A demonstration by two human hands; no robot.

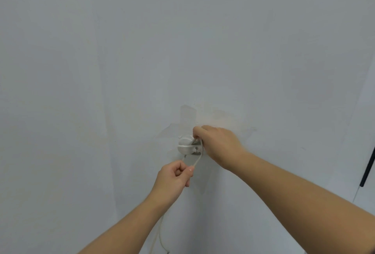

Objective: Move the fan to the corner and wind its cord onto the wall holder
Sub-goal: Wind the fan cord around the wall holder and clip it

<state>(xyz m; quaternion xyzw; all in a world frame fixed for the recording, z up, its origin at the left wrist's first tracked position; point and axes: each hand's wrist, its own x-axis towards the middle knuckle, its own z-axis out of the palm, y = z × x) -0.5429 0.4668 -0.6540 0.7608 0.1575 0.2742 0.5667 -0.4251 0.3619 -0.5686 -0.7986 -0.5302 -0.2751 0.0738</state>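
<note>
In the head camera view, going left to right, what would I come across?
From the left: left hand pinching the cord → right hand holding the cord at the wall holder → black pole at the right edge.

The right side of the wall holder (186,145) is covered by the right hand (219,145), whose fingertips are curled out of sight towards the wall. How many turns of cord (197,157) lie on the holder cannot be told (the strands are thin and pale against the wall). Below the left hand (174,178) the cord is hidden behind the forearm, and its lower run is cut off by the bottom edge. Both forearms are cropped by the frame. A dark pole (367,172) is clipped by the right edge.
</note>
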